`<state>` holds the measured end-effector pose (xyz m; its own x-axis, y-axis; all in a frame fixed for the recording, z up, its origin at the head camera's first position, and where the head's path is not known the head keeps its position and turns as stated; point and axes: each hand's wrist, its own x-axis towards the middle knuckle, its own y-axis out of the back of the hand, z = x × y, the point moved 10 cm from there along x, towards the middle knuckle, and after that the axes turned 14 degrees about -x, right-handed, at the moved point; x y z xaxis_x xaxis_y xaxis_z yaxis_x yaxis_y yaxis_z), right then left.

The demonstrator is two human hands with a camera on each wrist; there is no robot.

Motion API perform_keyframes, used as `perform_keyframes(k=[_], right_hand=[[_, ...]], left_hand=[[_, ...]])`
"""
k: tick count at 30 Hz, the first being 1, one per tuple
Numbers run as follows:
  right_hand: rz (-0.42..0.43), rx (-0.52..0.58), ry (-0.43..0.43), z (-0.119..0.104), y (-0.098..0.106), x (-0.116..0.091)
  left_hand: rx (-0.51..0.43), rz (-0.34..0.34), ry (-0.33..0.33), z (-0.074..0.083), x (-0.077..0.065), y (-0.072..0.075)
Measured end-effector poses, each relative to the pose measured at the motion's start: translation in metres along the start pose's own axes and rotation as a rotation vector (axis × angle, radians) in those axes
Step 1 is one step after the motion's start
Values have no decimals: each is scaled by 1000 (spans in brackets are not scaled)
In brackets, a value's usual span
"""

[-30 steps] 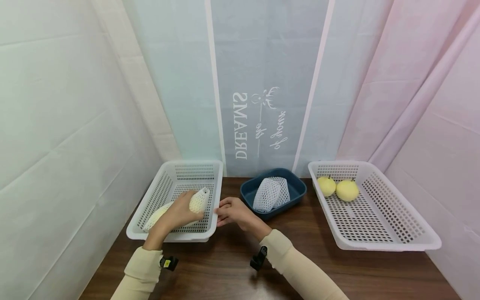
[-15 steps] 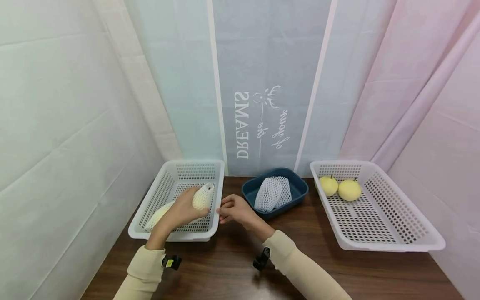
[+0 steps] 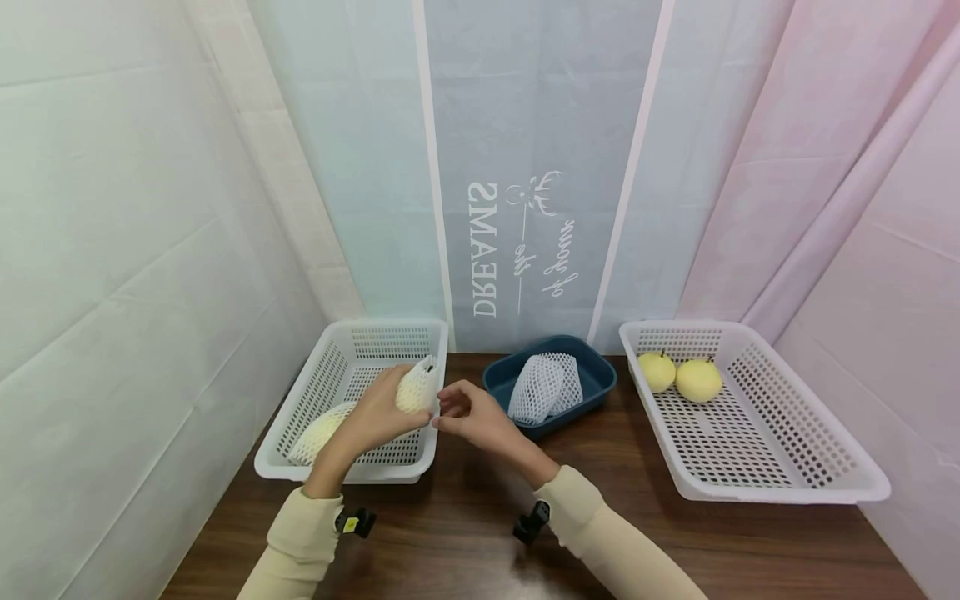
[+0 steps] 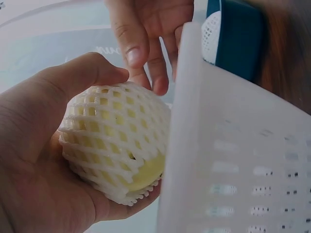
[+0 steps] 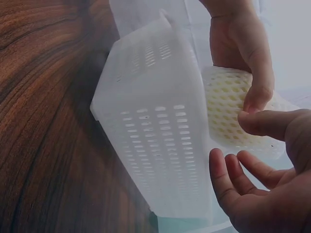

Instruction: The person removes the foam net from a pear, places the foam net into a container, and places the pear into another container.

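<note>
My left hand point(image 3: 375, 410) grips a yellow pear point(image 3: 415, 392) in a white foam net, held near the right rim of the left white basket point(image 3: 348, 477). In the left wrist view the fingers and thumb curl round the netted pear point(image 4: 121, 131), and bare yellow skin shows at the net's lower end. Just right of it is my right hand point(image 3: 483, 421), its fingers spread and loosely bent. Seen from the right wrist, the right thumb point(image 5: 272, 124) overlaps the net close to the left thumb. A second netted pear point(image 3: 321, 432) lies in the basket.
A dark blue tray point(image 3: 600, 371) with white foam nets point(image 3: 542, 387) stands in the middle at the back. To the right, another white basket point(image 3: 780, 493) holds two bare pears point(image 3: 698, 381). Fabric curtains point(image 3: 375, 208) hang behind the wooden table point(image 3: 442, 533).
My left hand has lifted the netted pear up and right toward the basket rim, uncovering more of the second pear. The right hand has risen slightly from beside the rim, its fingers spreading.
</note>
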<state>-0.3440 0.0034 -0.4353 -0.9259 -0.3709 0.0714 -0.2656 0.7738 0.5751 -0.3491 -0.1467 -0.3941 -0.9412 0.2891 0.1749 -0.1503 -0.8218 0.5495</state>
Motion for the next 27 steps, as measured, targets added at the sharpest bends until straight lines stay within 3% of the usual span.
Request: perform_keyframes(k=[8,15,27], right_hand=[[-22,93,55,-9,5,-4],[-16,146,95,-10,7,-8],[21,164,80,-6,11,-17]], left_hand=[[-67,26,-11,7,2,0],[-132,40,20,10,2,-3],[-231,88,-20,16,4,-13]])
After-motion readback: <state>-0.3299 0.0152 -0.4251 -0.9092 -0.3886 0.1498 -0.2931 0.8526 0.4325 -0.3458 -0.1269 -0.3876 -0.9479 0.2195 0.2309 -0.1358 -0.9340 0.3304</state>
